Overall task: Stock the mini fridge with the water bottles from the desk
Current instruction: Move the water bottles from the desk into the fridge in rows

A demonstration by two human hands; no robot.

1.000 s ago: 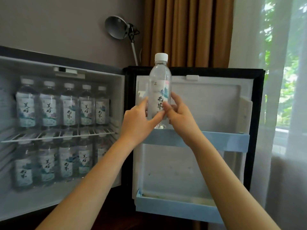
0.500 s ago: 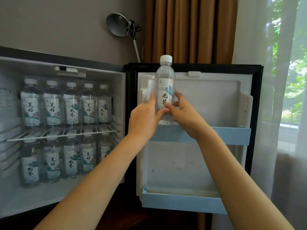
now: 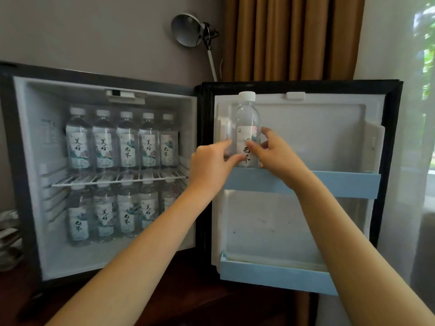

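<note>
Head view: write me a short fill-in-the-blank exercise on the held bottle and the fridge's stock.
1. The left hand and right hand hold one water bottle at the ____ door shelf.
2. That bottle's cap is ____ in colour.
3. The front row on the wire rack inside the mini fridge shows ____ bottles.
Missing words: upper; white; five.

A grey lamp (image 3: pixel 187 29) leans from the wall (image 3: pixel 82 31) beside brown curtains (image 3: pixel 294 36). A sheer drape (image 3: pixel 407 142) hangs further right. Blurred items, perhaps packets (image 3: pixel 8 234), lie far left.
</note>
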